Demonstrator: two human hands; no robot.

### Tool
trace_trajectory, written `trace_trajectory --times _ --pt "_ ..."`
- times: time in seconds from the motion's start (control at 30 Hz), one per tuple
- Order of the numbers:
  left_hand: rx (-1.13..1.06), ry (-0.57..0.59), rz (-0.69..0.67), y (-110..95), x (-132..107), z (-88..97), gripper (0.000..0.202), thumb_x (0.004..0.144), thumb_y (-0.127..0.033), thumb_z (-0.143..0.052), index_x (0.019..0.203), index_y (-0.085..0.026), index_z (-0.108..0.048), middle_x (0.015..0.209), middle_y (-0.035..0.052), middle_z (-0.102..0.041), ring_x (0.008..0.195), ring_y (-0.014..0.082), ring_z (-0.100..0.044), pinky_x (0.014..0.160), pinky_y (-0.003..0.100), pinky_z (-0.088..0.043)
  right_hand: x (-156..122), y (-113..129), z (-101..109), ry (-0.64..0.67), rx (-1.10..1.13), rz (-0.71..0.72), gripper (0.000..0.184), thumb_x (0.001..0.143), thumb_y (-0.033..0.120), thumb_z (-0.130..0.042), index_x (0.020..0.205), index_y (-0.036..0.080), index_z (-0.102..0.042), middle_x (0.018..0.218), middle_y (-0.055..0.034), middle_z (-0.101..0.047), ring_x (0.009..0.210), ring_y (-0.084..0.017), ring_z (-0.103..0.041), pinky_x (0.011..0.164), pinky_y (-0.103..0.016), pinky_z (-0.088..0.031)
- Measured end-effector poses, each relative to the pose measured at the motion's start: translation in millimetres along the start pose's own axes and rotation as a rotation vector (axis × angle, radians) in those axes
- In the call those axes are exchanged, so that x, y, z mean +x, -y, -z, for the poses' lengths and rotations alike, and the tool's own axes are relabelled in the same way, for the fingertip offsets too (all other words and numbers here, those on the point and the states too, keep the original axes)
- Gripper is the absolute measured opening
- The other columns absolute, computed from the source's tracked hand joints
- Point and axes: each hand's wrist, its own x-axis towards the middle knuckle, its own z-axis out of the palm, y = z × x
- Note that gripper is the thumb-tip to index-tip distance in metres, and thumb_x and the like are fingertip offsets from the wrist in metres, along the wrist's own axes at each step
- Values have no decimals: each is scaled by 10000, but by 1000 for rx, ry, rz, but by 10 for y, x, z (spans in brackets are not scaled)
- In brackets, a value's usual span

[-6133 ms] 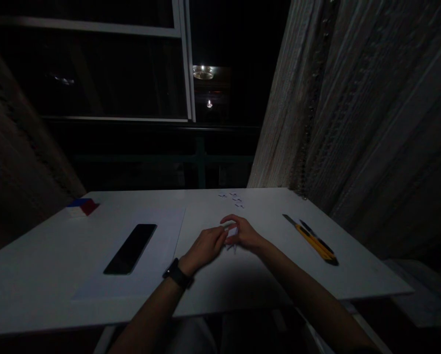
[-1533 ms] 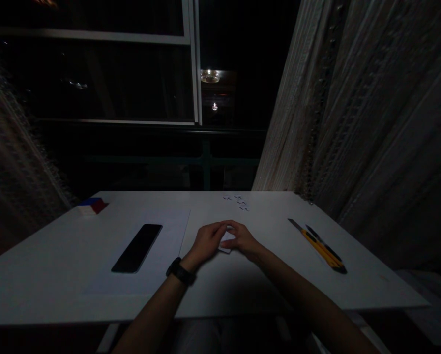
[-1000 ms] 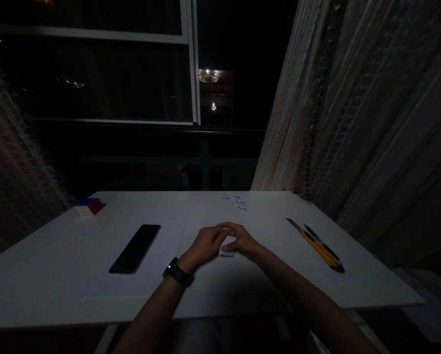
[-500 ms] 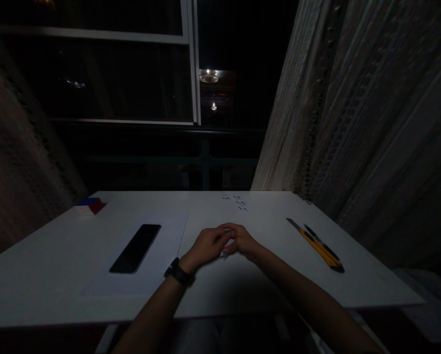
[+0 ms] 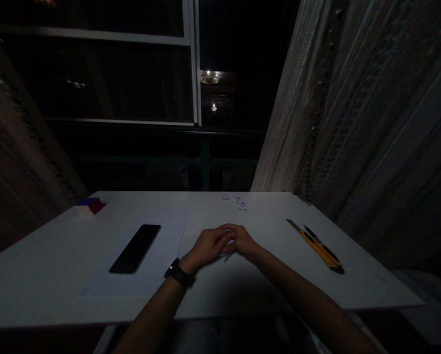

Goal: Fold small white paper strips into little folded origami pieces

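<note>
My left hand point(image 5: 207, 244) and my right hand point(image 5: 242, 240) meet over the middle of the white table point(image 5: 242, 280), fingers curled together around a small white piece of paper point(image 5: 225, 255). Only a sliver of the paper shows under the fingers. A dark watch is on my left wrist. Several tiny paper bits point(image 5: 238, 202) lie on the table beyond my hands.
A black phone point(image 5: 135, 248) lies on a white sheet point(image 5: 168, 231) to the left. A red, blue and white cube point(image 5: 88, 205) sits at the far left corner. A yellow utility knife point(image 5: 314, 246) and a dark pen point(image 5: 321, 244) lie to the right. A curtain point(image 5: 353, 123) hangs at right.
My hands have closed tighter over the small paper, so less of it shows than a second ago. Nothing else on the table has moved.
</note>
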Motion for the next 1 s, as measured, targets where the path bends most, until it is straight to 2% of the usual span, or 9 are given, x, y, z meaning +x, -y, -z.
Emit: trace_trajectory --times 0.1,0.2,0.3,0.43,0.5,0.73,0.87,1.0 --pt "-24 6 21 -5 -1 -8 388 872 -387 -346 826 -165 -661 688 28 -626 613 127 -533 566 214 -344 -6 22 6 12 8 -8 608 370 128 -768 952 143 -592 662 2 -644 546 -151 -583 500 -290 -486" --pt "-63 0 22 -11 -5 -6 372 876 -373 -341 912 -173 -652 786 40 -649 683 139 -557 600 218 -364 -17 72 36 97 1 26 595 384 119 -776 949 165 -595 774 -9 -650 666 -163 -600 566 -287 -495" --pt "-88 7 16 -18 -11 -6 380 878 -381 -330 933 -183 -650 837 41 -655 730 147 -566 625 221 -375 -11 102 73 178 -26 36 588 412 115 -775 969 165 -592 798 -10 -645 710 -157 -596 607 -276 -484" --pt "-60 35 39 -29 -12 -23 424 871 -419 -327 779 -173 -660 680 22 -626 642 139 -545 573 218 -357 10 80 96 157 -75 49 590 396 127 -782 960 140 -608 716 3 -641 634 -141 -586 583 -266 -469" --pt "-50 35 27 -32 -10 -30 437 871 -422 -325 730 -168 -651 663 23 -618 632 137 -539 573 218 -352 11 70 97 151 -77 40 603 382 132 -786 960 131 -614 690 4 -640 601 -138 -581 565 -267 -468" --pt "-59 8 48 -10 -8 7 393 863 -421 -348 844 -174 -652 736 32 -634 672 143 -547 598 221 -355 -21 143 122 176 -36 22 607 433 159 -781 1010 142 -593 714 -2 -654 624 -136 -596 590 -272 -475" --pt "-18 37 51 -13 -7 -5 414 869 -422 -330 748 -165 -631 647 21 -591 620 133 -517 563 218 -327 -3 127 146 144 -92 35 572 421 161 -781 967 135 -614 522 64 -578 459 -78 -505 479 -209 -418" --pt "-15 15 19 -12 -3 -32 412 875 -410 -314 716 -161 -600 641 19 -572 611 127 -501 559 222 -315 -2 122 162 140 -53 36 581 420 160 -785 973 137 -611 576 47 -604 503 -93 -531 513 -224 -434"
